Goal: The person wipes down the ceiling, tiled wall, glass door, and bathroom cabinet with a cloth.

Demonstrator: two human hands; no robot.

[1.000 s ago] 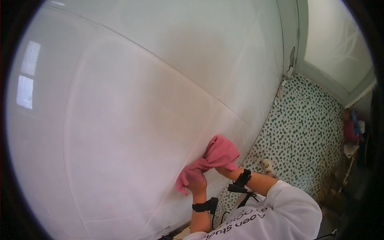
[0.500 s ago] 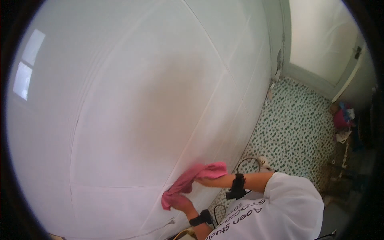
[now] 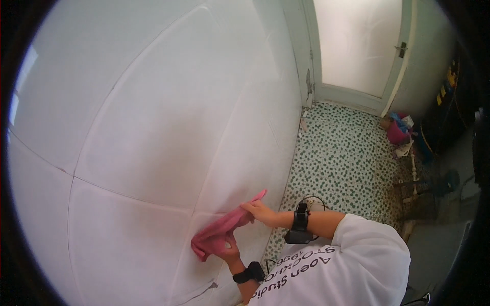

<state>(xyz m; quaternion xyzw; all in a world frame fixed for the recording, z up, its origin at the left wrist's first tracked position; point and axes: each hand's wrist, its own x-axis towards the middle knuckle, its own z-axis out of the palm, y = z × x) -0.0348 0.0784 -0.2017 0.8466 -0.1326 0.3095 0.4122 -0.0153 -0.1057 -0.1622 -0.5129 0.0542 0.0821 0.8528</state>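
Note:
A pink cloth (image 3: 220,232) is stretched between my two hands, close to the white tiled wall. My left hand (image 3: 230,250) grips its lower end, partly covered by the fabric, with the thumb showing. Further up, my right hand (image 3: 259,212) is closed on the other end, and a short corner of cloth sticks out past its fingers. Whether the cloth touches the wall I cannot tell. Black straps with small devices sit on both wrists.
The glossy tiled wall (image 3: 148,153) fills the left side; a cable end (image 3: 212,285) lies against it low down. Right of it is a green-speckled floor (image 3: 347,153). A pale door with a frosted pane (image 3: 360,46) stands at the far end, a pink bin (image 3: 398,133) beside it.
My view has turned, bringing more floor and door in. The cloth, bunched over my right hand before, is now drawn straighter between both hands. My right fingers now show gripping it.

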